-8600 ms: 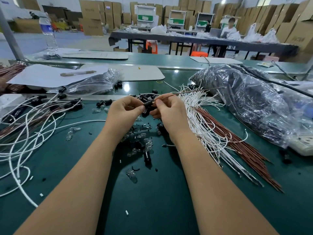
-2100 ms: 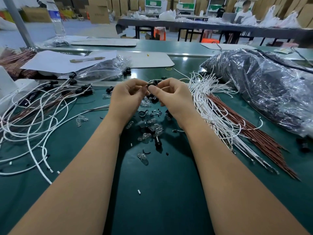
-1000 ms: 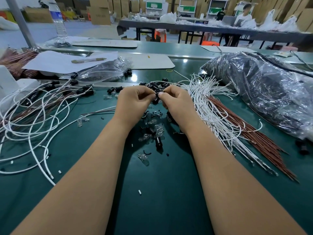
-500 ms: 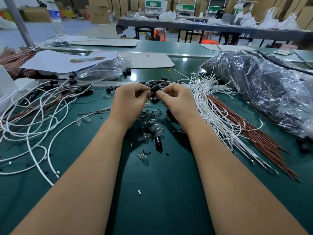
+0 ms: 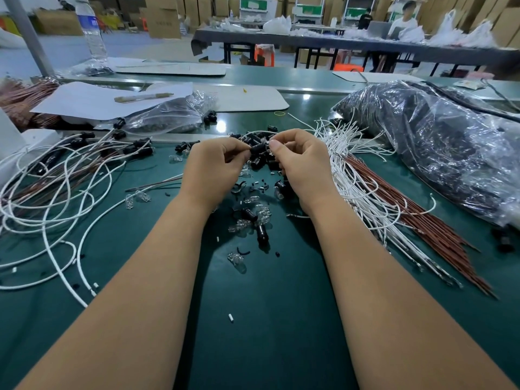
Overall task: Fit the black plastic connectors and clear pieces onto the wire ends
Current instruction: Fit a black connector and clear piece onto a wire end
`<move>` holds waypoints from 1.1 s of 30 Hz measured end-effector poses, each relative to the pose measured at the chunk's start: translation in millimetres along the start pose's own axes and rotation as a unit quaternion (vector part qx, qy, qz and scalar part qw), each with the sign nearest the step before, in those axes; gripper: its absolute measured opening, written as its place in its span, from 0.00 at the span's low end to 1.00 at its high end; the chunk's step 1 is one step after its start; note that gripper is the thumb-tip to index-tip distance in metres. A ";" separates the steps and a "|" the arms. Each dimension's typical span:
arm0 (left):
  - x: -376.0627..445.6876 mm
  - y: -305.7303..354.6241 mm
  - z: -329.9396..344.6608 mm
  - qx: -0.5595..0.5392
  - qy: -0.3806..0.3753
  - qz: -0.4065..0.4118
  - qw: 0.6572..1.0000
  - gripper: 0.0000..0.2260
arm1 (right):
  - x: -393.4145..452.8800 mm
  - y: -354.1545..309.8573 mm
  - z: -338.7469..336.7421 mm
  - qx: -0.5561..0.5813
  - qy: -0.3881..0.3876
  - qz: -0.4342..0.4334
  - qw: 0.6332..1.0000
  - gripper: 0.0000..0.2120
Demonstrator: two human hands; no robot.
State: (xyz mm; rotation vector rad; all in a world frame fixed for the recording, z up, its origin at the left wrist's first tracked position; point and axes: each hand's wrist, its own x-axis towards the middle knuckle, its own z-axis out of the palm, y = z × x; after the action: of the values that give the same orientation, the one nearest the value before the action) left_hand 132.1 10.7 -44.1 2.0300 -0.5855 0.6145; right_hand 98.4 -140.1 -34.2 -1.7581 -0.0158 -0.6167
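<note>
Both hands meet at the upper middle of the frame: the left hand [image 5: 215,161] pinches a black connector [image 5: 258,149] between thumb and fingers, and the right hand [image 5: 299,156] pinches its other end (whether a clear piece sits there is too small to tell). Below them, loose black connectors and clear pieces [image 5: 254,218] lie scattered on the green surface [image 5: 267,319]. White wires [image 5: 50,198] coil at left; a straight wire bundle [image 5: 394,209] lies at right, beside a plastic bag [image 5: 450,153].
</note>
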 end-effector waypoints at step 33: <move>-1.0 5.5 -1.4 -0.072 -0.035 -0.096 0.992 0.05 | -7.0 -4.0 6.4 -0.293 -0.005 -0.193 0.936 0.14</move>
State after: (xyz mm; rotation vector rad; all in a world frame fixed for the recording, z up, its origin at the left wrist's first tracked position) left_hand 127.7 9.4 -40.7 1.9490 -0.4546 0.3768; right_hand 93.6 -131.0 -34.4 -2.3634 -0.2093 -0.9681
